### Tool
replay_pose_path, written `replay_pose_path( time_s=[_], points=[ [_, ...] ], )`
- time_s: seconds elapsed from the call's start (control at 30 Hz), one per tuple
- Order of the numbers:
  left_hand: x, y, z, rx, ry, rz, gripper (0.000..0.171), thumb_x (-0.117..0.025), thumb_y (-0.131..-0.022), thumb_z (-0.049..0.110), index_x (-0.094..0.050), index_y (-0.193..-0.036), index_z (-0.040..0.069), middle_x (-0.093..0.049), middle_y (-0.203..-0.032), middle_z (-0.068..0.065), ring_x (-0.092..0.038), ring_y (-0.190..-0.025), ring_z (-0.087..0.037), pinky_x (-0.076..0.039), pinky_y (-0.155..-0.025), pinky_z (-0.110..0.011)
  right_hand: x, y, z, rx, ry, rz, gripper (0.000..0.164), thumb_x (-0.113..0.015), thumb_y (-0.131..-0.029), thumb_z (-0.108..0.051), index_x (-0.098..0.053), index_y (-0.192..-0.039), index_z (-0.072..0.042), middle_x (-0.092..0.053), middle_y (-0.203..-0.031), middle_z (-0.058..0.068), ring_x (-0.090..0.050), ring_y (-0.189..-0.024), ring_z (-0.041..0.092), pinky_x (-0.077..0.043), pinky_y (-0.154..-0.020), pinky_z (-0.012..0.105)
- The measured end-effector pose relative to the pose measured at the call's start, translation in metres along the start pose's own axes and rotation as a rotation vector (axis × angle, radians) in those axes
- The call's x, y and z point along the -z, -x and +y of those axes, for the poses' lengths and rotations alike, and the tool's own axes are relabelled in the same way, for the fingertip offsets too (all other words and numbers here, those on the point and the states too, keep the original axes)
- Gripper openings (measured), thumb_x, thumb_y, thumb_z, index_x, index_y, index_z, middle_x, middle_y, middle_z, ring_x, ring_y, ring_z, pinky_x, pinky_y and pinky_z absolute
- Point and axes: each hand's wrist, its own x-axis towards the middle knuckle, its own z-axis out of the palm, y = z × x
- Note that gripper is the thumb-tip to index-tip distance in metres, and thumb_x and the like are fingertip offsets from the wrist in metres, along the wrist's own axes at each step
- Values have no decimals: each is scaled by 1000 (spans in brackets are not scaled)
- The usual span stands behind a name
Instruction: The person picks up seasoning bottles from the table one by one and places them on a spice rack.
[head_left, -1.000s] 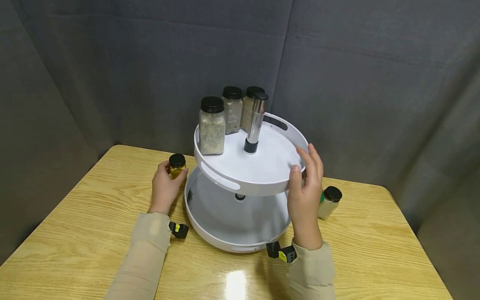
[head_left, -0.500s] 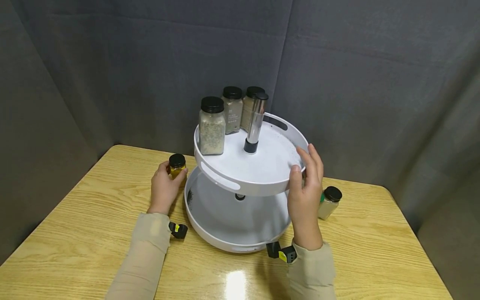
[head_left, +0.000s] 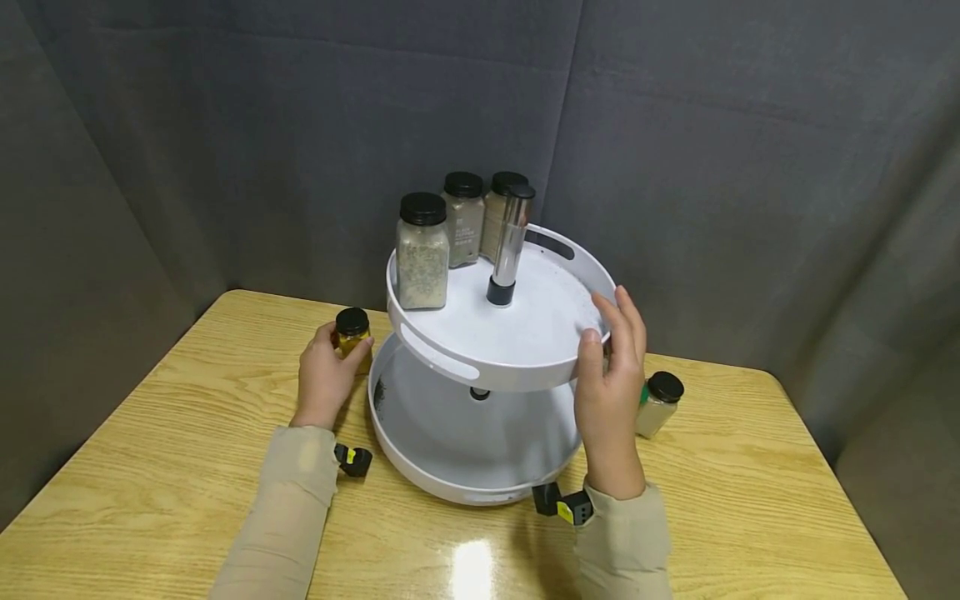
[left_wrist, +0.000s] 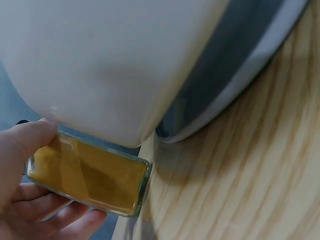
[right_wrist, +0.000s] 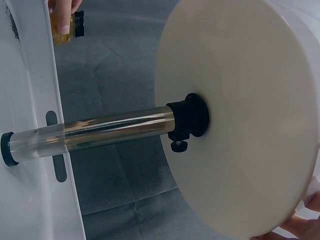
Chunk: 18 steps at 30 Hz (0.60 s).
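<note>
My left hand [head_left: 325, 379] pinches a small glass spice jar [left_wrist: 90, 175] of yellow powder with a black lid. The jar stands just left of the two-tier turntable, its base near the wood surface in the left wrist view. My right hand [head_left: 613, 400] grips the right rim of the white upper tray [head_left: 540, 321], with thumb and fingertips at its edge. Below is the lower tray [head_left: 480, 442]. On the upper tray's left and back stand a jar of pale speckled seasoning [head_left: 422, 262], a black pepper jar [head_left: 465, 225] and another jar [head_left: 493, 221] partly behind the post.
A chrome post [right_wrist: 120, 130] with a black collar and knob joins the tiers. Another black-lidded jar [head_left: 657, 408] with a green mark stands on the wooden table [head_left: 750, 483] at the right, partly behind my hand. Grey curtain [head_left: 300, 150] surrounds the back and sides.
My left hand and the yellow jar have shifted very slightly to the left. The right hand and the trays stay nearly where they were.
</note>
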Motion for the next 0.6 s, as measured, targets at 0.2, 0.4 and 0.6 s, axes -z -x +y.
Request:
replay_pose_path(
  time_s=[0.2, 0.4, 0.6],
  points=[
    [2, 1, 1, 7, -12, -7, 67, -69, -98, 30, -44, -143, -12, -56, -132, -34, -55, -122, -46, -44, -106, -55, 0, 0, 0, 0, 2, 0, 46, -49, -100, -24, -58, -137, 1, -35, -158, 13, -30, -147, 30, -28, -118, 57],
    [5, 2, 1, -3, -22, 5, 67, -69, -98, 31, -44, -143, -12, -57, -132, -34, -56, -121, -46, -45, -104, -56, 0, 0, 1, -6, -3, -4, 46, -49, -100, -24, -58, -138, 1, -34, -158, 12, -30, -147, 30, -28, -118, 56],
    [9, 1, 5, -29, -25, 30, 65, -68, -98, 32, -46, -142, -10, -58, -132, -32, -56, -121, -45, -46, -104, -55, 0, 0, 0, -2, -10, -3, 46, -49, -100, -23, -58, -138, 0, -34, -158, 13, -30, -148, 30, -28, -118, 56]
  ],
)
